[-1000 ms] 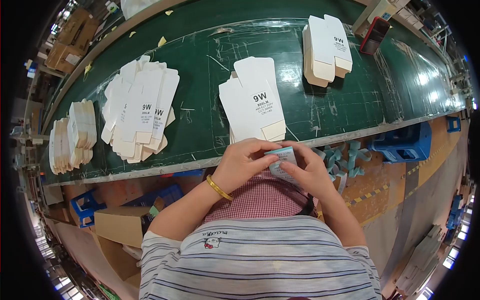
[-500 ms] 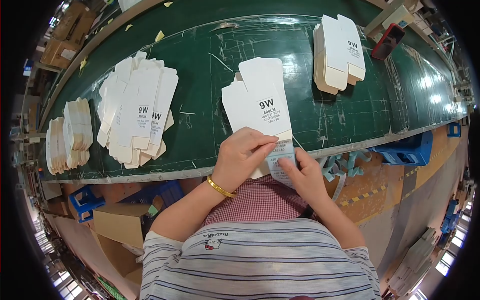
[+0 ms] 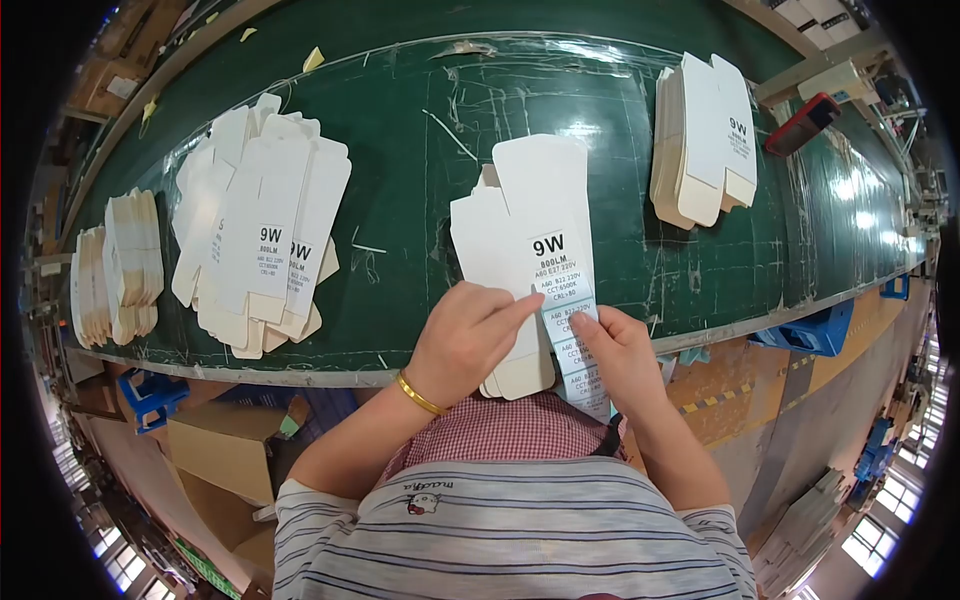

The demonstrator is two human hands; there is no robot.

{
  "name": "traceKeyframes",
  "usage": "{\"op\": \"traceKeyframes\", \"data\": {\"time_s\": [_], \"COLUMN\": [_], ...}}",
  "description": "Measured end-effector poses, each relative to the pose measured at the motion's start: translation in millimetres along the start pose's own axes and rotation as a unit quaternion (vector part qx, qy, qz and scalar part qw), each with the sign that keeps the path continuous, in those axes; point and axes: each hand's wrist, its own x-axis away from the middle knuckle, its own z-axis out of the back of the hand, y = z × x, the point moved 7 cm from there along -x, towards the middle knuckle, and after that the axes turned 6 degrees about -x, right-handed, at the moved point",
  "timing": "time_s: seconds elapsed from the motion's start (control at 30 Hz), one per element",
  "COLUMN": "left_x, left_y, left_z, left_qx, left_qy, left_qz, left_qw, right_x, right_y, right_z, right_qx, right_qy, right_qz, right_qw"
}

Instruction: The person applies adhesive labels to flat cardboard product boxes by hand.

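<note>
A strip of light-blue backed sticker labels (image 3: 580, 356), printed "A60 B22 220V", hangs from my right hand (image 3: 622, 355), pinched between thumb and fingers. My left hand (image 3: 470, 340), with a gold bracelet on its wrist, has thumb and forefinger closed at the left edge of the strip's top label (image 3: 565, 289). That label lies over the printed text of a flat white carton (image 3: 510, 225) marked "9W 800LM". The carton tops a small stack at the table's front edge, reaching over my lap. My left fingertips partly cover the label's corner.
On the green table (image 3: 400, 130), a loose pile of white cartons (image 3: 265, 200) lies to the left, beside upright carton bundles (image 3: 132, 250). Another carton stack (image 3: 700, 140) is at the right, near a red phone (image 3: 803, 124). Below the table stand a cardboard box (image 3: 225, 440) and blue stools (image 3: 800, 332).
The label strip now lies more openly over the carton's text, its upper label flat below "800LM". My right hand has shifted slightly right, my left slightly left and down. The view has shifted.
</note>
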Motion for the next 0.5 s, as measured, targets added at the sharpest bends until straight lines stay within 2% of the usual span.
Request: {"op": "traceKeyframes", "data": {"time_s": [0.13,0.5], "left_x": [-1.4,-6.2], "left_y": [-0.7,0.0], "left_z": [-3.1,-6.0], "left_qx": [-0.005,-0.031], "left_qy": [0.005,0.006], "left_qz": [0.0,0.002], "left_qw": [1.0,0.999], "right_x": [-6.1,-8.7], "right_y": [-1.0,-0.8], "right_z": [1.7,2.1], "right_qx": [-0.018,-0.016], "right_qy": [-0.001,0.01], "right_qz": [-0.041,-0.049], "right_qw": [0.999,0.999]}}
